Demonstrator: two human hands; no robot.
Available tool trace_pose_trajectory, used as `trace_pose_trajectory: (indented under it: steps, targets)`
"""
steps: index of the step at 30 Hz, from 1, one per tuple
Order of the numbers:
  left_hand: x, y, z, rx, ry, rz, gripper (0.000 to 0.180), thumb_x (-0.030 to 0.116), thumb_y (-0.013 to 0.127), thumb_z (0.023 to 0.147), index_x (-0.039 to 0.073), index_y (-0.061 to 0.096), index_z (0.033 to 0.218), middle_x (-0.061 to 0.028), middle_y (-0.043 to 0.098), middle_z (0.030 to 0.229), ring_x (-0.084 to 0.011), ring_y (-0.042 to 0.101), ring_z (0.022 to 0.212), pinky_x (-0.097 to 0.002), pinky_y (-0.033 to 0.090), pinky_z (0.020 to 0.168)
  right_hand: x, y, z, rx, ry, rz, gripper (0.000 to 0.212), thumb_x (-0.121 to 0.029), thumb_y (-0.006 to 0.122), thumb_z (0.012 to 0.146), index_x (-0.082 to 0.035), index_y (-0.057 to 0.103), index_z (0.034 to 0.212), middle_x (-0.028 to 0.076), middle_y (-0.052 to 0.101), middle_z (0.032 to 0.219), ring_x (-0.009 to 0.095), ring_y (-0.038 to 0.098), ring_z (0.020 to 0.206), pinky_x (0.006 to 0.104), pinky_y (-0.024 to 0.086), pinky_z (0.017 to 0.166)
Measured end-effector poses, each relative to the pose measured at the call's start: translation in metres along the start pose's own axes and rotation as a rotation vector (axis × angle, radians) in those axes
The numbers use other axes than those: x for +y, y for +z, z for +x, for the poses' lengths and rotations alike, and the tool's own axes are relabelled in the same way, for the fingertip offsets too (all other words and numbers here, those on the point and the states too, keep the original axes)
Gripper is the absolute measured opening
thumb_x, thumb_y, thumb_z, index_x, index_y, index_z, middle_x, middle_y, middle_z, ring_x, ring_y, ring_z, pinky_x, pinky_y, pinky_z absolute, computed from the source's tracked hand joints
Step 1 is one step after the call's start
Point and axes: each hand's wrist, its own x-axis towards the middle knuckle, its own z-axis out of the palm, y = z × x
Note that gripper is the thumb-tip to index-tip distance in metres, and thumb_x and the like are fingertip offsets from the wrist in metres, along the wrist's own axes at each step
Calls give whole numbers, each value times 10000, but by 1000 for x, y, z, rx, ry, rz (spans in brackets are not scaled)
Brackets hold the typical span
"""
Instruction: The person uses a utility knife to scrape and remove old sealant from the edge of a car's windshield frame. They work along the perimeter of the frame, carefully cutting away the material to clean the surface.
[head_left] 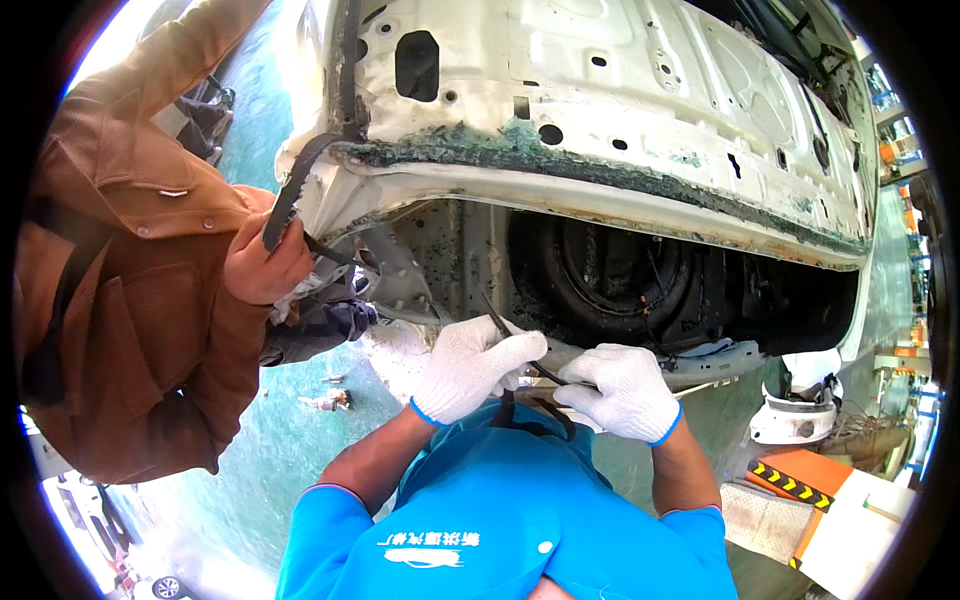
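Both of my hands wear white knitted gloves with blue cuffs. A thin black strip runs between them, close in front of my body. My left hand is closed around it, and one end sticks up past the fingers. My right hand pinches the strip further along. Lower loops of black material hang by my blue shirt, partly hidden. Just beyond my hands lies the open rear of a stripped white car body, with a dark round wheel-shaped recess inside. Dark, greenish residue lines the panel's edge.
At left, a person in a brown jacket holds a wide black strip against the car's corner with a bare hand. Small metal parts lie on the green floor. A white part and an orange-edged board stand at right.
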Motion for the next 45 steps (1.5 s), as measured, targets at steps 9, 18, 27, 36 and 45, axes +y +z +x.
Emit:
trace_pose_trajectory:
  steps: [9, 18, 27, 36, 45]
  targets:
    - [19, -33, 19, -514, 25, 306, 346, 350, 860, 871, 20, 835, 970, -100, 798, 873, -130, 724, 646, -245, 574, 581, 16, -10, -4, -309, 78, 433, 241, -283, 811, 848, -63, 793, 947, 113, 744, 806, 259, 722, 710, 355, 561, 667]
    - [5, -50, 35, -689, 347, 539, 341, 319, 820, 893, 24, 815, 1063, -91, 800, 1016, -186, 751, 779, -307, 597, 668, 28, -12, -1, -382, 71, 652, 182, -145, 858, 862, 13, 791, 924, 57, 694, 693, 91, 643, 568, 257, 483, 498]
    - [-90, -127, 2, -356, 17, 1076, 535, 470, 717, 922, 68, 713, 1275, -196, 753, 1090, -327, 741, 1021, -443, 593, 868, 37, -18, -14, -353, 268, 710, 209, -178, 861, 851, 9, 799, 922, 61, 717, 705, 86, 627, 572, 256, 475, 505]
    - [-107, -95, -5, -16, -13, 1421, 530, 476, 747, 893, 67, 688, 1225, -241, 673, 1303, -382, 705, 1117, -479, 580, 877, 29, -20, -2, -244, 280, 567, 284, -256, 857, 827, -8, 803, 954, 107, 745, 763, 123, 664, 651, 293, 531, 629]
    - [-3, 14, 12, -129, 173, -72, 426, 364, 658, 1012, -22, 747, 1169, -124, 784, 1001, -175, 739, 895, -311, 593, 819, 18, -8, 12, -170, 284, 501, 395, -356, 818, 852, 21, 769, 958, 145, 705, 763, 162, 622, 684, 344, 529, 683]
